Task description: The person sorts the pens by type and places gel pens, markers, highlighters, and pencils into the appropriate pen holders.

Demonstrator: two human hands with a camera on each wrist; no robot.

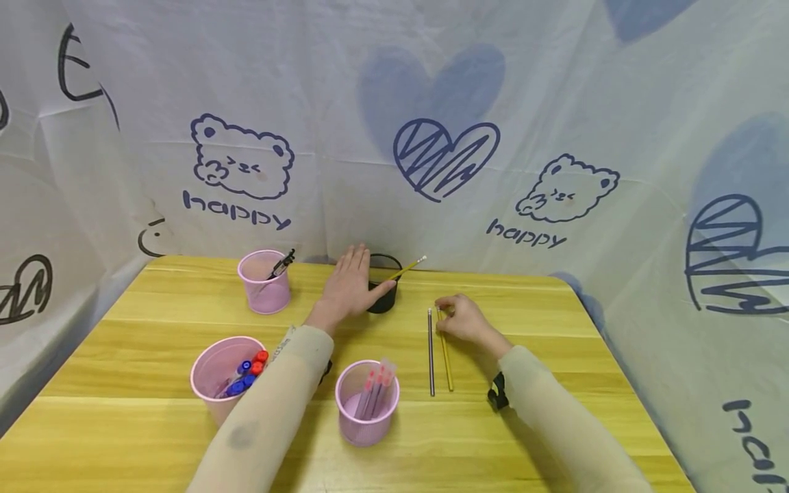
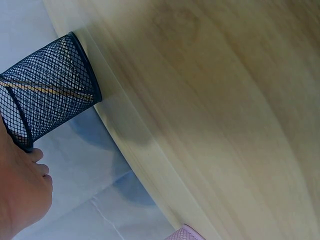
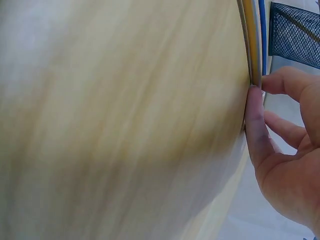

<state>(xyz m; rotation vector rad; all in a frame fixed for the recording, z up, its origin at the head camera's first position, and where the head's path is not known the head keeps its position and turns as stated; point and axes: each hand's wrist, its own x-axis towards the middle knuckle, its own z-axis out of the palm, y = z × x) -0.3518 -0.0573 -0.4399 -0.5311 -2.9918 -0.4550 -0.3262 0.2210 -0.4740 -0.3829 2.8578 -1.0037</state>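
Note:
Lying at the black mesh pen cup (image 1: 383, 302) is my left hand (image 1: 351, 282), fingers straight and thumb across the cup's front. A yellow pencil (image 1: 409, 266) leans out of this cup; its shaft shows through the mesh in the left wrist view. My right hand (image 1: 466, 320) pinches the far end of another yellow pencil (image 1: 446, 356), which lies on the table, between thumb and fingertip. Close along its left side lies a dark blue pencil (image 1: 431, 359). In the right wrist view the yellow pencil (image 3: 253, 40) meets the fingertips.
Three pink mesh cups stand on the wooden table (image 1: 505, 301): one with black pens (image 1: 268, 294) at the back, one with red and blue capped markers (image 1: 212, 383) at left, one with pink-tipped pens (image 1: 365, 431) in front. A printed cloth (image 1: 345, 96) hangs behind.

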